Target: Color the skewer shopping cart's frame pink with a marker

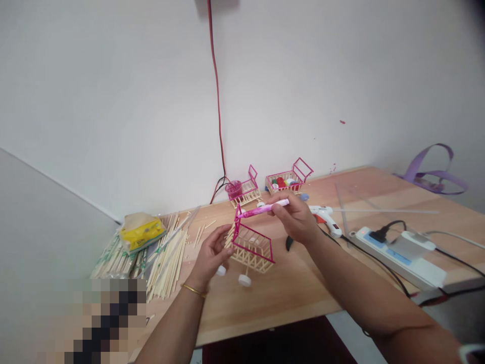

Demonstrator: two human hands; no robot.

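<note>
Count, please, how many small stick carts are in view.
3. The first cart is held by the left hand; the second cart is behind it, near the wall; the third cart, holding coloured pots, is right of the second. The pixelated corner is unreadable.

Left hand (212, 253): bare, ungloved. Left forearm (173, 321): uncovered. Bracelet (193, 289), one: thin, gold-coloured, slender band, worn loosely just behind the left hand. Right hand (295, 215): bare, ungloved. Right forearm (359, 285): uncovered. Pale edging (470, 349) by its upper end: mostly cropped; sleeve or otherwise, cannot tell.
</note>
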